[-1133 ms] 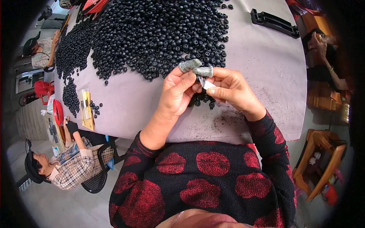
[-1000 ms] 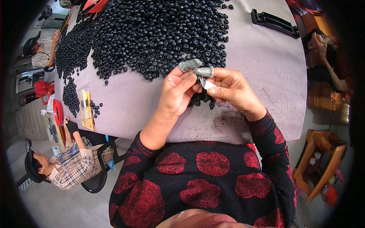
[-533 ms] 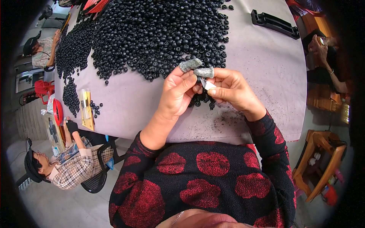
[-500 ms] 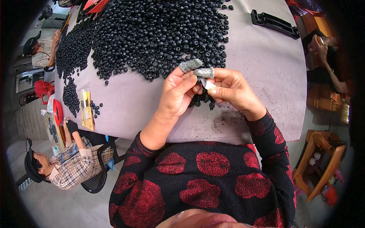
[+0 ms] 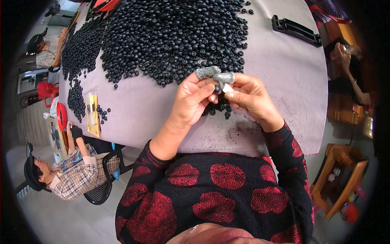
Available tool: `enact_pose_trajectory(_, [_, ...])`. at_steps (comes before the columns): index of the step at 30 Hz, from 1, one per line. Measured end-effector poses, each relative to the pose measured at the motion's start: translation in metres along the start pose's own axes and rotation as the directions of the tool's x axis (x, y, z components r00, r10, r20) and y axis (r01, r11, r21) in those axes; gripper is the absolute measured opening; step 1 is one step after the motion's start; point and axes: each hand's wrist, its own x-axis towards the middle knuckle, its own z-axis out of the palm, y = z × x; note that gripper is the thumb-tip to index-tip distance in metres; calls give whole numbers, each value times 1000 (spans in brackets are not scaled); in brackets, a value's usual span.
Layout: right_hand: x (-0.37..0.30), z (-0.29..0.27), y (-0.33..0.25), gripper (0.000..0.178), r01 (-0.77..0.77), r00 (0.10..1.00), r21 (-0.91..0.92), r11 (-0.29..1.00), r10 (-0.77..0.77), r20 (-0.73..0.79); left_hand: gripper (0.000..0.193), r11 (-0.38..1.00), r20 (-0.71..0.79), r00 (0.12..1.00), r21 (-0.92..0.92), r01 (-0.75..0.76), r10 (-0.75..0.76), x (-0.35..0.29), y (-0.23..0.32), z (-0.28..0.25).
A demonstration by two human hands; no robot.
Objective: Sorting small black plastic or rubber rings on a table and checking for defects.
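Left hand [image 5: 194,97]: pinching 1 small black bead [image 5: 217,88], grey-taped fingertip.
Right hand [image 5: 248,95]: pinching the same bead.
Far: black bead pile [image 5: 170,36] on grey table [image 5: 280,69].

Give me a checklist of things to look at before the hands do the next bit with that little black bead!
1. Small round black bead pinched between both hands: ok.
2. Left hand grip on the bead: ok, thumb and finger closed on it.
3. Right hand grip: ok, fingertips meet the bead.
4. Grey fabric finger covers on the index fingertips: ok, both on.
5. Big pile of loose black round beads on the grey table beyond the hands: ok.
6. Bead's hole facing the right way: cannot tell, too small.
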Motion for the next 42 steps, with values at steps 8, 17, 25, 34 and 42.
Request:
enact_pose_trajectory(8, [0, 1, 4, 35, 84, 988, -30, 996, -87, -127, 16, 734, -161, 942, 669, -115, 294, -58, 32, -32])
enact_pose_trajectory(17, [2, 4, 7, 35, 99, 985, -50, 994, -105, -135, 10, 219, -125, 858, 976, 15, 498, -82, 44, -76])
enact_pose_trajectory(25, [-1, 2, 5, 36, 92, 988, -8, 996, -93, -122, 11, -99, -20, 862, 992, 81, 507, -12, 60, -73])
enact_pose_trajectory(34, [3, 1, 6, 36, 55, 989, -85, 995, -66, -135, 23, -249, 149, 858, 968, -26, 491, -2, 53, -63])
enact_pose_trajectory(42, [1, 0, 7, 37, 80, 987, -69, 994, -89, -132, 18, -226, 147, 882, 973, -47, 448, 1, 50, -69])
